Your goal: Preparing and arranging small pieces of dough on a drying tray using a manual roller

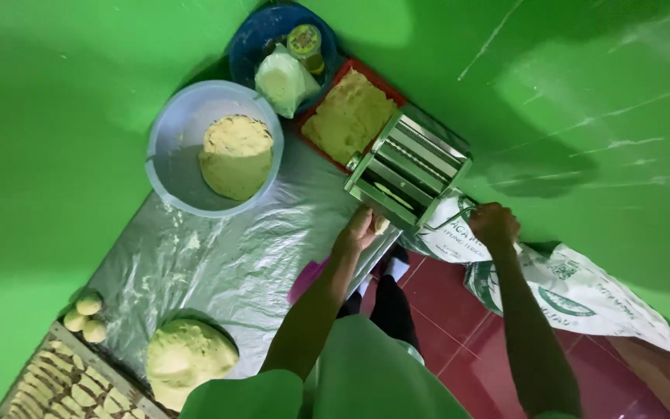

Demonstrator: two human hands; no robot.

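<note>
**Dough piece at the roller machine, both hands engaged**

Green walls close in on a corner where a sheet of clear plastic [234,256] covers the work surface, dusted with flour. At its far edge stands a metal roller machine [406,169], its rollers facing the camera.

Left hand [360,230]: fingers curled around a small pale dough piece [381,225], held just below the machine's lower edge, touching or nearly touching it. Right hand [494,225]: fisted at the machine's right side, apparently round a crank handle; the handle itself is hidden, so I cannot tell for sure.

Handling, by judgement: the dough piece looks soft, light and slightly tacky, likely to stretch or tear if pinched at one end. Best supported from below on flat fingers, near its middle.

Nearby: a pale bowl [172,132] holding a large dough mound [236,155], a red tray [385,91] of rolled sheets, another mound [188,357] at lower left, a printed sack [583,287] on the red floor.
</note>
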